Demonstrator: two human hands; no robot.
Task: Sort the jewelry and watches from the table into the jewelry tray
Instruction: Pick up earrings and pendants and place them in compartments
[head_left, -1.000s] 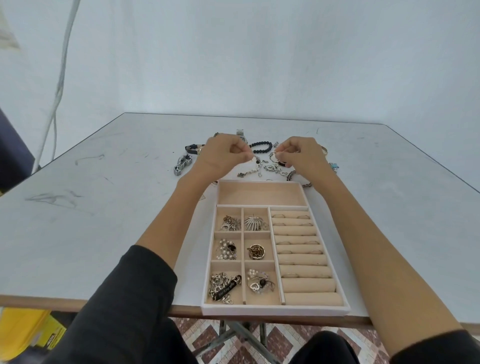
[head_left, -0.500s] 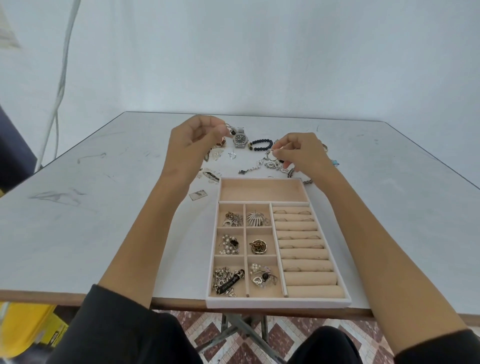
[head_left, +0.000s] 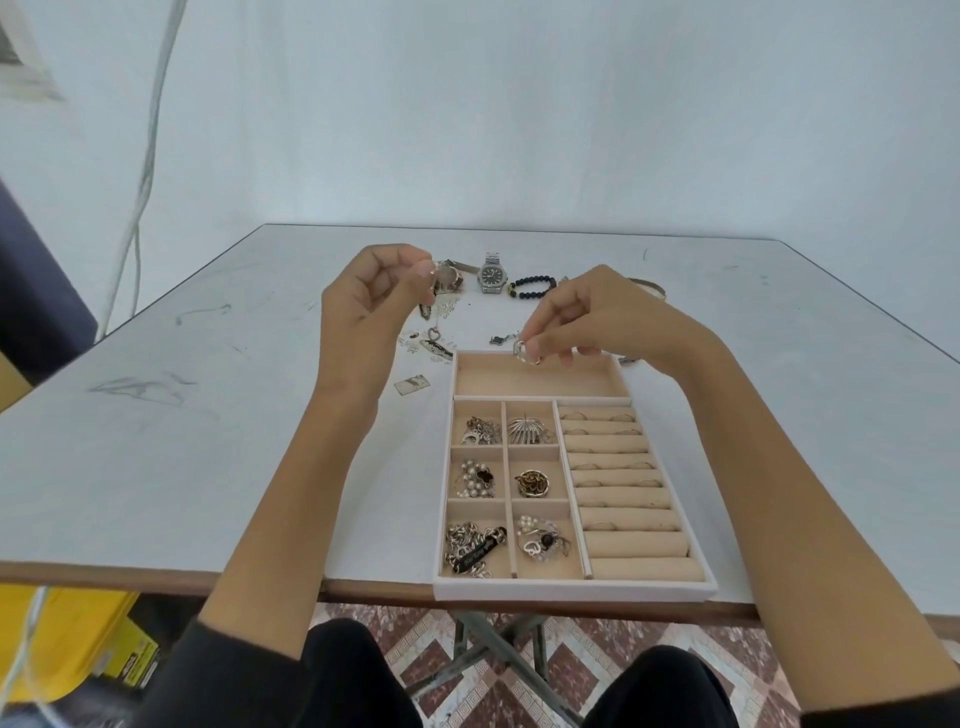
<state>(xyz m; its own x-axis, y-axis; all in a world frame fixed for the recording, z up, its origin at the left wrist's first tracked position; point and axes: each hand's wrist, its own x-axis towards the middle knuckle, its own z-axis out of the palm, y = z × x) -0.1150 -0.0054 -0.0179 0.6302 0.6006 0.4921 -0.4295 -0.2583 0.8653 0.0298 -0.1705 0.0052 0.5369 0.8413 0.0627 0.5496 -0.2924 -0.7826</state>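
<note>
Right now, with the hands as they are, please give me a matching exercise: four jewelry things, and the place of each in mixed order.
Things
1. steel watch
2. small silver piece
3. fan-shaped brooch
4. chain with black tag

Places
A. nearest left compartment of the tray
B. pinched in the right hand
C. on the table, beyond the tray
D. farthest row of small compartments, second column

Pairs: 1-C, 2-B, 3-D, 4-A

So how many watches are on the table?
2: a silver metal-band watch beyond the beige jewelry tray, and a rose-gold watch left of it, partly behind the left hand. Hands may hide others.
</note>
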